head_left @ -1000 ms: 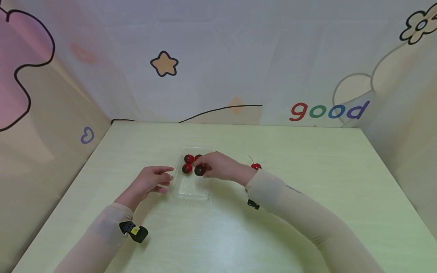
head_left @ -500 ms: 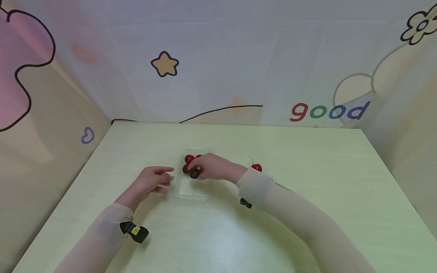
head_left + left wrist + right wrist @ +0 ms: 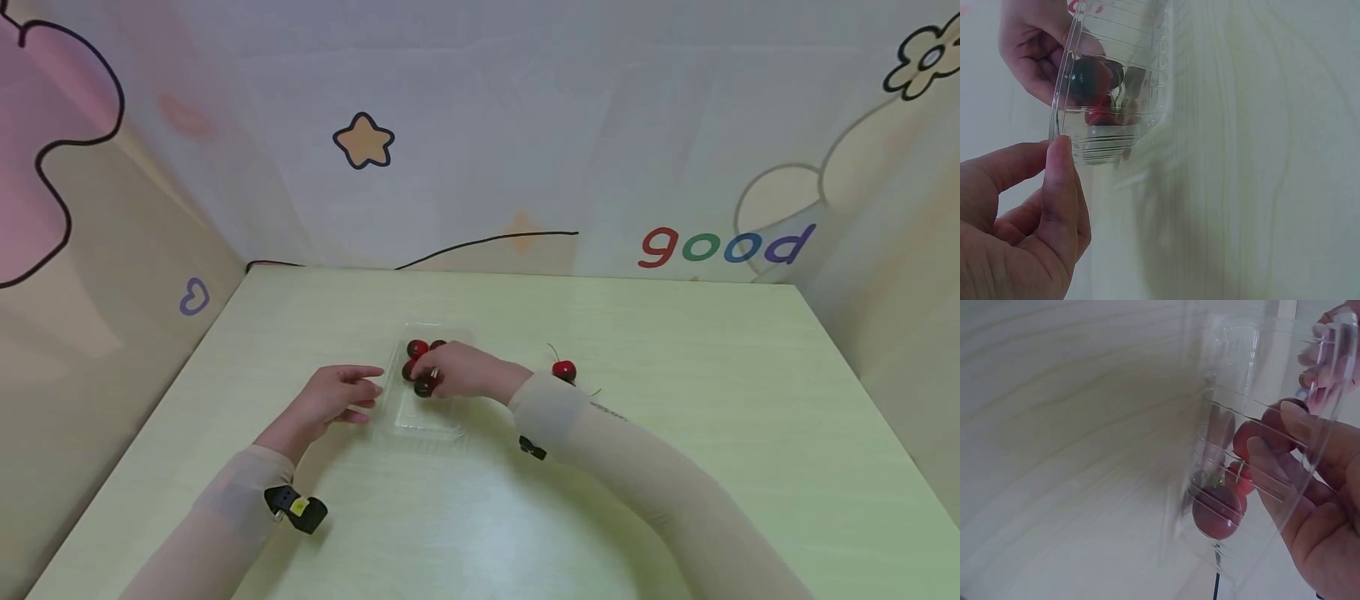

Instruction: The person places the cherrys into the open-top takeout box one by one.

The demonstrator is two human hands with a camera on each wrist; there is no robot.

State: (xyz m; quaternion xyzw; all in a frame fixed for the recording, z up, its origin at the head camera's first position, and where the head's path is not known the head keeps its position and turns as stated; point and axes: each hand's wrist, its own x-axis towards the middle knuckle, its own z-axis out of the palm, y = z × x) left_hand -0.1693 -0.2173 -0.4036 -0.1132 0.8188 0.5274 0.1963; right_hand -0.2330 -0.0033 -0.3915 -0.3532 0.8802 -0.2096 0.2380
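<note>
A clear plastic container stands on the table with several dark red cherries grouped in its far half. My right hand reaches over its right side and pinches a dark cherry between thumb and fingers. In the right wrist view, this cherry sits between the fingertips, with other cherries seen through the container wall. My left hand is at the left side, fingers extended and fingertips right at the rim, as the left wrist view shows at the container's edge.
Right of the container, a red cherry with a stem lies on the table. Another thin stem pokes out behind the right sleeve. Printed cloth walls stand at the back and sides.
My right hand has moved left and slightly nearer with the cherry, lowering it beside the others. More of the table behind the right sleeve shows. The left hand has stayed put.
</note>
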